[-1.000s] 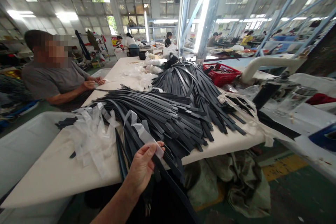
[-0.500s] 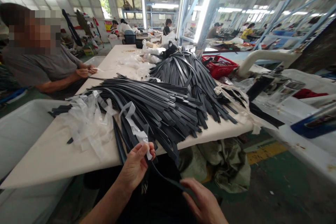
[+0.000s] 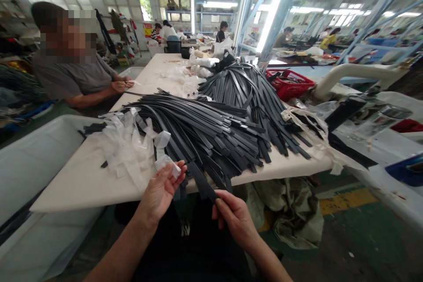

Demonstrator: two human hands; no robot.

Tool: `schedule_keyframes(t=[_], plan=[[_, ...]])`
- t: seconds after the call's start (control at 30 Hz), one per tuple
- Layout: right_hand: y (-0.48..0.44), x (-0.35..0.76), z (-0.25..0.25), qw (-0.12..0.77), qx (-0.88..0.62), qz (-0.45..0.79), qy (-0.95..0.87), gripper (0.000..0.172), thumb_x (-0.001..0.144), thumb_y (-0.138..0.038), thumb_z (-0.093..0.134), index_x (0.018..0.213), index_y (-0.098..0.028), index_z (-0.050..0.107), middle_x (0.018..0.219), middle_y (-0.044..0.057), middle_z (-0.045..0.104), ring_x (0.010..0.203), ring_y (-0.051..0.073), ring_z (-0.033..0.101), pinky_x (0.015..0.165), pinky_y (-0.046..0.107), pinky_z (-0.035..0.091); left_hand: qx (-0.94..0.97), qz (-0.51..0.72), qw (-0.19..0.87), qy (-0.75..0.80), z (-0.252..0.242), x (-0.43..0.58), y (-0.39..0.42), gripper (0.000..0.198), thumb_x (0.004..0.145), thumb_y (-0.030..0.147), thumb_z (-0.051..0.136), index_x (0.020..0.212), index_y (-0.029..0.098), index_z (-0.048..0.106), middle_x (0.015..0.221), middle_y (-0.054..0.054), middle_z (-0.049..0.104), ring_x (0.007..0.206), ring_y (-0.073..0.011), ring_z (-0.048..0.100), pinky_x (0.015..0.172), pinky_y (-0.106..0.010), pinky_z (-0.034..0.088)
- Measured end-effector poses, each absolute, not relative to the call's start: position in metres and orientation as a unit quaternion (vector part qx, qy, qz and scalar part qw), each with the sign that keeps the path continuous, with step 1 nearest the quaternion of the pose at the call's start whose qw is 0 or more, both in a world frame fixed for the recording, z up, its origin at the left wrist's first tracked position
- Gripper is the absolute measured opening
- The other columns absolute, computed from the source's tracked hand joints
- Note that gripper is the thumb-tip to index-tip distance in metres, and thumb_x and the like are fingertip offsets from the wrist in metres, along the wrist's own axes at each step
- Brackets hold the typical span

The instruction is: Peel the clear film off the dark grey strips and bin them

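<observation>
At lower centre, your left hand (image 3: 161,191) is pinching a white film strip (image 3: 162,142) between thumb and fingers. Just right, your right hand (image 3: 236,217) is gripping a black strip (image 3: 202,181), thumb and fingers closed on it. Mid-frame, piled black bands (image 3: 205,128) are lying across the table (image 3: 76,185); a tangle of white film (image 3: 120,147) is resting left of them.

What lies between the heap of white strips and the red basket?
Black strips, in two piles, lie between the white strips and the red basket; the head view shows this.
</observation>
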State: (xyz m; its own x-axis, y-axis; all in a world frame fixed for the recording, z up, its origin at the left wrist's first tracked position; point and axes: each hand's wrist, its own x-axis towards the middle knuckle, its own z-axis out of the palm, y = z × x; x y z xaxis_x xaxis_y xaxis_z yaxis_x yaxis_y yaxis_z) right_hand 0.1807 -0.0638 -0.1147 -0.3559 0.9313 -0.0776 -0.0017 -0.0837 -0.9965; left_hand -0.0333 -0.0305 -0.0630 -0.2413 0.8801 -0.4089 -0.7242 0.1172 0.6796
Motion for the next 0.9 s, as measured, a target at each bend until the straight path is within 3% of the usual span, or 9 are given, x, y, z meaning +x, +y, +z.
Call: schedule_keyframes(t=[0.1, 0.23, 0.37, 0.57, 0.9], plan=[[-0.078, 0.198, -0.114, 0.393, -0.445, 0.592, -0.545, 0.042, 0.096, -0.052, 0.053, 0.114, -0.017, 0.067, 0.062, -0.002, 0.061, 0.042, 0.008, 0.048, 0.043, 0.02, 0.036, 0.041, 0.654, 0.62, 0.432, -0.06, -0.037, -0.025, 0.01, 0.084, 0.014, 0.072, 0.074, 0.013, 0.069, 0.079, -0.008, 0.077, 0.072, -0.019, 0.075, 0.064, -0.028, 0.062], [-0.091, 0.198, -0.115, 0.385, -0.434, 0.576, -0.576, 0.039, 0.098, -0.05, 0.051, 0.112, -0.018, 0.068, 0.063, -0.002, 0.062, 0.042, 0.008, 0.05, 0.043, 0.02, 0.038, 0.043, 0.647, 0.63, 0.427, -0.064, -0.031, -0.024, 0.01, 0.086, 0.017, 0.071, 0.076, 0.013, 0.069, 0.077, -0.007, 0.077, 0.069, -0.0183, 0.075, 0.063, -0.027, 0.062], [-0.091, 0.189, -0.119, 0.378, -0.415, 0.566, -0.604, 0.036, 0.1, -0.046, 0.049, 0.114, -0.019, 0.068, 0.064, -0.001, 0.063, 0.043, 0.008, 0.051, 0.044, 0.019, 0.04, 0.097, 0.63, 0.645, 0.421, -0.07, -0.025, -0.026, 0.013, 0.076, 0.021, 0.082, 0.076, 0.012, 0.072, 0.078, -0.007, 0.078, 0.07, -0.0179, 0.074, 0.062, -0.023, 0.061], [-0.088, 0.182, -0.128, 0.369, -0.422, 0.578, -0.594, 0.037, 0.099, -0.047, 0.049, 0.112, -0.018, 0.068, 0.064, -0.002, 0.062, 0.043, 0.008, 0.051, 0.043, 0.018, 0.039, 0.152, 0.619, 0.645, 0.422, -0.076, -0.022, -0.029, 0.036, 0.054, 0.033, 0.096, 0.075, 0.011, 0.076, 0.078, -0.007, 0.078, 0.069, -0.0161, 0.072, 0.059, -0.019, 0.058], [-0.077, 0.168, -0.124, 0.356, -0.447, 0.597, -0.562, 0.05, 0.093, -0.063, 0.05, 0.099, -0.016, 0.067, 0.061, -0.002, 0.06, 0.039, 0.007, 0.047, 0.039, 0.018, 0.035, 0.168, 0.574, 0.667, 0.445, -0.091, -0.016, -0.038, 0.036, 0.054, 0.033, 0.096, 0.075, 0.013, 0.075, 0.073, -0.004, 0.075, 0.067, -0.0144, 0.069, 0.065, -0.023, 0.057]])
